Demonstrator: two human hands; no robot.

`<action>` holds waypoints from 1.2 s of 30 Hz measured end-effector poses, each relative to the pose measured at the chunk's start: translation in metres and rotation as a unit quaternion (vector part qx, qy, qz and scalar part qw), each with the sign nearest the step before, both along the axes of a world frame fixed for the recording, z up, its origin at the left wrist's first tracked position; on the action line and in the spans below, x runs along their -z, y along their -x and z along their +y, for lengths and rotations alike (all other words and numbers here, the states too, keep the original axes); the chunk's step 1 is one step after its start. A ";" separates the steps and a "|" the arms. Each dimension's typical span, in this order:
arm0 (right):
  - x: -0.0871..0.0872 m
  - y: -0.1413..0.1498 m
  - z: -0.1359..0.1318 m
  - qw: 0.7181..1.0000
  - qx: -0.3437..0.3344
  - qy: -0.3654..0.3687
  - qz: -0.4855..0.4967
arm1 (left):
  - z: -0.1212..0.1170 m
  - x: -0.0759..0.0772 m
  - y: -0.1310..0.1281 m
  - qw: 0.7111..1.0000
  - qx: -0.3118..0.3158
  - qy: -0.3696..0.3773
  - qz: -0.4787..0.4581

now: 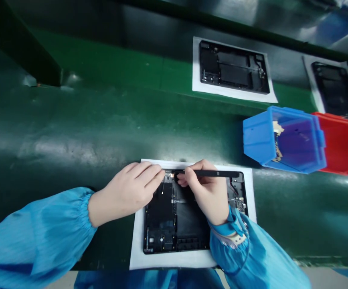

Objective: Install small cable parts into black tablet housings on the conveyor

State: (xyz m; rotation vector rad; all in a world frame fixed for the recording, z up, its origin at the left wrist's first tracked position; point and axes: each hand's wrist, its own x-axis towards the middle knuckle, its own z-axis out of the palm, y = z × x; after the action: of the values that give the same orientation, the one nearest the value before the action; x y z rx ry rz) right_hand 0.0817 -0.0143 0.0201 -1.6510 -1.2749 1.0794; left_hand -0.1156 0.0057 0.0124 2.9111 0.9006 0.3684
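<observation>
A black tablet-like device casing (192, 216), its inside parts exposed, lies on a white sheet (137, 245) in front of me. My right hand (208, 192) grips a slim black tool (219, 174) that looks like tweezers, held nearly level along the casing's far edge. Its working tip is near a small coppery part and partly hidden by my fingers. My left hand (134, 188) reaches over the casing's far left corner. Its fingers are stretched out side by side, fingertips at the far edge close to the tool's tip; the thumb is hidden.
Right of the casing stand a blue bin (258, 138) with small tan pieces inside and a red bin (342, 148). Beyond them, two similar casings (234, 68) (336, 90) rest on white sheets. A dark post (26, 48) rises from the green worktop (116, 120) at far left.
</observation>
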 end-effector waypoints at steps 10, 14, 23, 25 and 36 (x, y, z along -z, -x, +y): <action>0.000 -0.002 -0.001 0.999 -0.024 -0.020 -0.012 | 0.000 -0.002 -0.005 0.999 -0.002 0.034 0.027; -0.004 -0.009 -0.003 0.993 0.022 -0.114 -0.022 | -0.004 -0.002 -0.012 0.998 -0.043 0.044 0.035; -0.010 -0.010 -0.011 0.945 -0.136 -0.231 -0.188 | -0.004 -0.001 0.000 0.999 -0.025 0.037 -0.031; -0.008 -0.002 -0.015 0.916 -0.213 -0.197 -0.277 | -0.005 -0.001 0.007 0.997 -0.036 0.022 -0.057; -0.004 0.004 -0.020 0.862 -0.282 -0.157 -0.391 | -0.008 -0.003 0.013 0.998 -0.041 -0.031 -0.026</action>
State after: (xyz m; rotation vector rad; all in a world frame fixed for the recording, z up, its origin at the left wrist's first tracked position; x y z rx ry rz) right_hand 0.0779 -0.0343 0.0238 -1.5292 -2.4322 0.4144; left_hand -0.1289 -0.0018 0.0159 2.9113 1.0217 0.4841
